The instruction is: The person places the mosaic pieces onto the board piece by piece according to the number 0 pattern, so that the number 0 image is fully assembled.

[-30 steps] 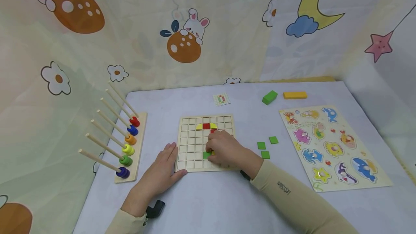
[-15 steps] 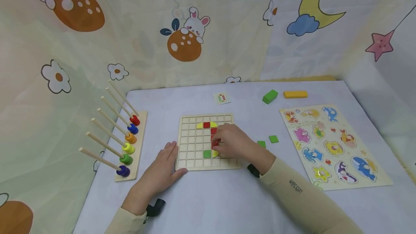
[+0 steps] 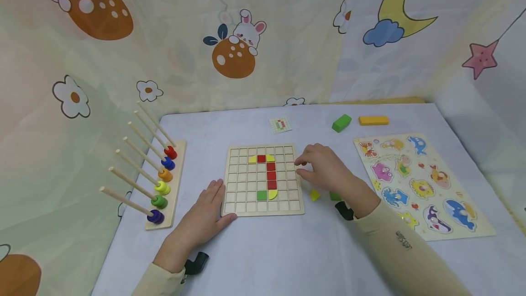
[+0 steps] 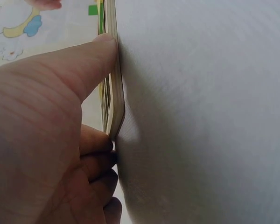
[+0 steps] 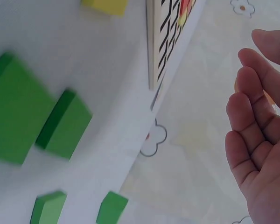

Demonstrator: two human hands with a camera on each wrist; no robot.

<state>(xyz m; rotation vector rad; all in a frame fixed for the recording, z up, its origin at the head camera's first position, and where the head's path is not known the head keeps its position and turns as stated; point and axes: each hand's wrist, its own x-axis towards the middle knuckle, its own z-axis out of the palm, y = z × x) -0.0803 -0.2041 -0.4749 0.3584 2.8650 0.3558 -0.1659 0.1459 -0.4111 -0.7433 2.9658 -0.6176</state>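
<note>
Right fingers [image 5: 241, 109], parted and empty, have withdrawn beside the grid board [image 3: 242, 182]; extended left fingers [image 3: 211, 191] touch it.

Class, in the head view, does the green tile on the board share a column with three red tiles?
No, the green tile sits one column left of the three red tiles.

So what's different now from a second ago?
The right hand moved right, off the grid board, and its fingers look empty now. The column of red tiles that it partly covered shows fully. The left hand stayed at the board's edge, and the peg stand stayed put.
</note>
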